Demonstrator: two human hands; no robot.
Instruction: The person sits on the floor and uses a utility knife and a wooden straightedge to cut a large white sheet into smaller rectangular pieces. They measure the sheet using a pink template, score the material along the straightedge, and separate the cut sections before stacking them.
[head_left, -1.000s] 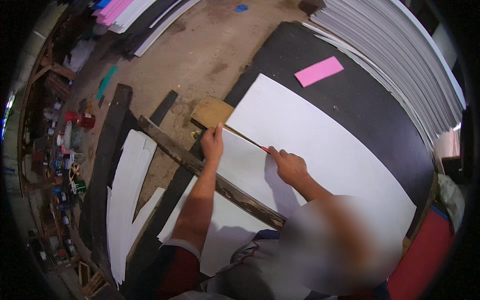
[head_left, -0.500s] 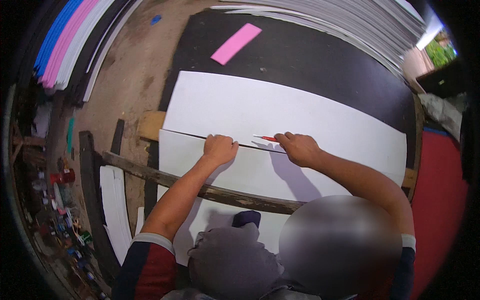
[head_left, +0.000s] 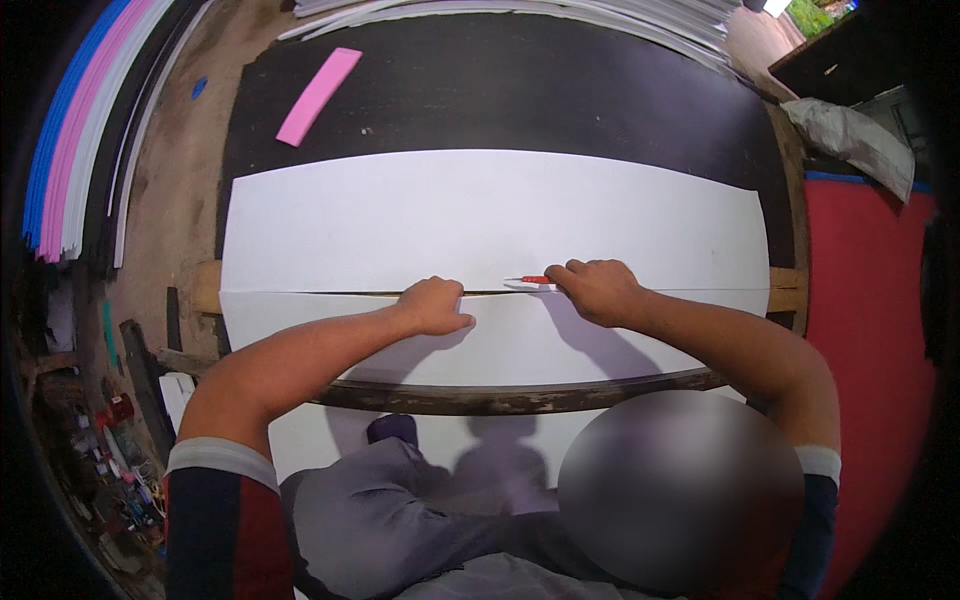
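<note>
Across a dark table lies a white foam-like sheet (head_left: 480,215), with a second white sheet (head_left: 520,340) or section on its near side. A thin dark gap runs between them. My left hand (head_left: 435,306) is closed at this gap, its fingers curled over the white edge and hidden beneath the knuckles. To its right, my right hand (head_left: 600,290) grips a slim red-handled cutter (head_left: 537,280). The thin pale blade points left, close above the seam. Whether its tip touches the sheet I cannot tell.
A pink strip (head_left: 320,95) lies on the black tabletop (head_left: 480,90). A worn wooden bar (head_left: 520,400) crosses nearer to me. Coloured sheets (head_left: 80,130) are stacked at far left, a red sheet (head_left: 865,350) lies at right, and a pale sack (head_left: 855,140) sits behind it.
The view has swung round, so the seam looks level. Both hands sit farther right along the seam. My left hand stays closed at the edge, and the cutter remains in my right.
</note>
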